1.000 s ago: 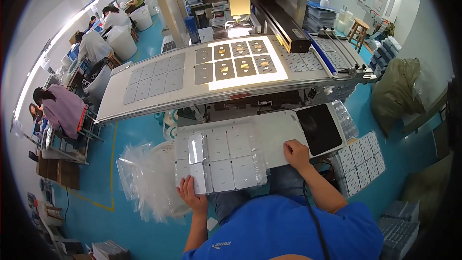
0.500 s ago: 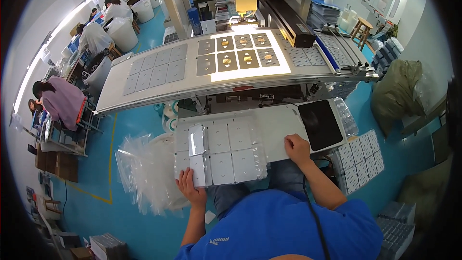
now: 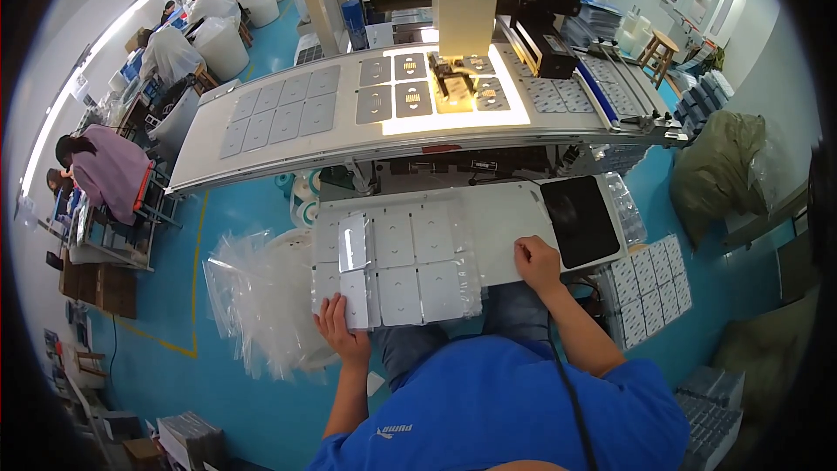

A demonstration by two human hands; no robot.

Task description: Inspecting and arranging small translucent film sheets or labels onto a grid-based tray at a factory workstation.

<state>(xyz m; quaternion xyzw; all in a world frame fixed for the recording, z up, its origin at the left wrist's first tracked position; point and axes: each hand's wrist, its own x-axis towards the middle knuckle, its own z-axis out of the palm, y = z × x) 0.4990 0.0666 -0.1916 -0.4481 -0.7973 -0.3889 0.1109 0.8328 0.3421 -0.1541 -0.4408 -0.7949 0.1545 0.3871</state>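
A stack of pale grey sheets of rectangular cards in clear plastic lies on the white table before me. On its left part rests a narrower clear-wrapped piece with a bright reflection. My left hand lies at the near left corner of the stack, fingers stretched out along its edge. To the right, my right hand rests on the table's front edge, fingers curled into a loose fist with nothing seen in it.
Beyond the table, a machine head hangs over a lit panel on a long conveyor bed. A black pad lies at right. Clear plastic bags are heaped at left; patterned card sheets stand at lower right. Other people sit far left.
The machine head has come down and nearer, now covering some cards on the lit panel. My view has shifted slightly; both hands stay in place.
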